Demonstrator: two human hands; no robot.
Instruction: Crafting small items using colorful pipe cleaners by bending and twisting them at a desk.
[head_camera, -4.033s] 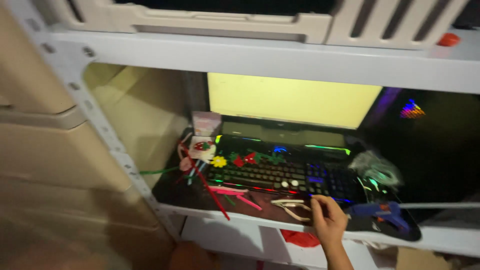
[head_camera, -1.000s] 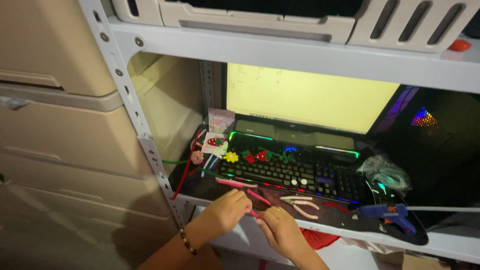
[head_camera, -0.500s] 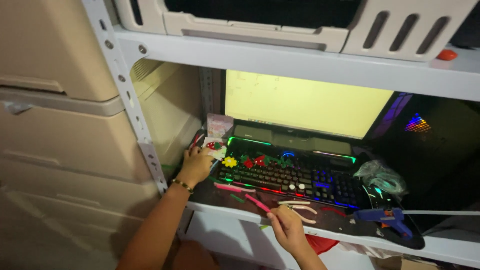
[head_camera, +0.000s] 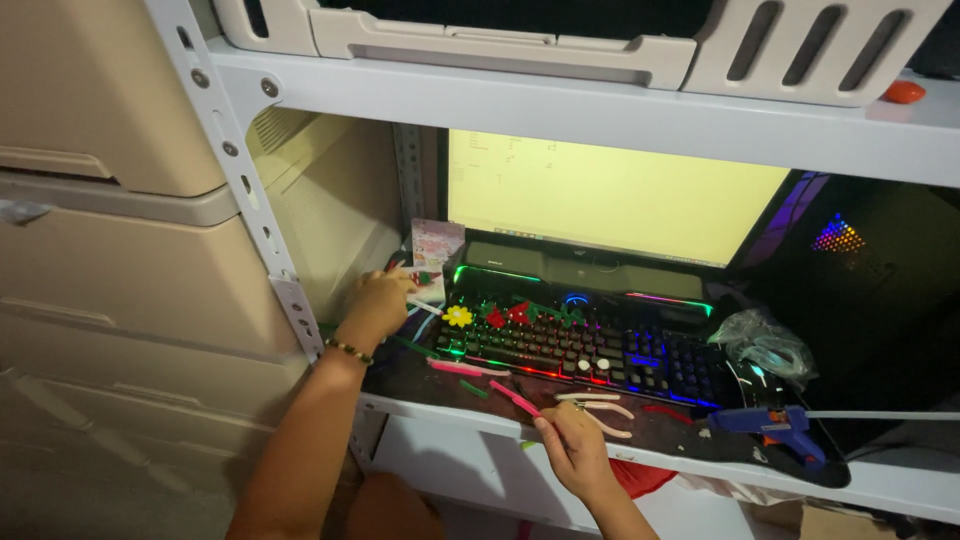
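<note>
1. Since half a second ago, my left hand (head_camera: 378, 305) has stayed at the far left of the shelf while the camera has drawn in closer; my right hand (head_camera: 573, 452) has kept to the near edge.
2. Head view, left side: my left hand is curled around thin stems beside the small pink printed card (head_camera: 436, 257), just left of the yellow paper flower (head_camera: 459, 316). From this angle I cannot tell exactly how many stems it grips.
3. Head view, near side: my right hand pinches the long pink pipe-cleaner stick (head_camera: 516, 398), which slants away from my fingers toward the far left, in front of the backlit black keyboard (head_camera: 590, 350).
4. I judge a good grip means holding the stick near its end, keeping it low over the dark desk mat (head_camera: 420, 375).
5. Well to the right lies the blue hot-glue gun (head_camera: 770, 424); I would keep wrists apart from its nozzle.
6. Beyond, the bright yellow monitor screen (head_camera: 610, 195) lights the work.
</note>
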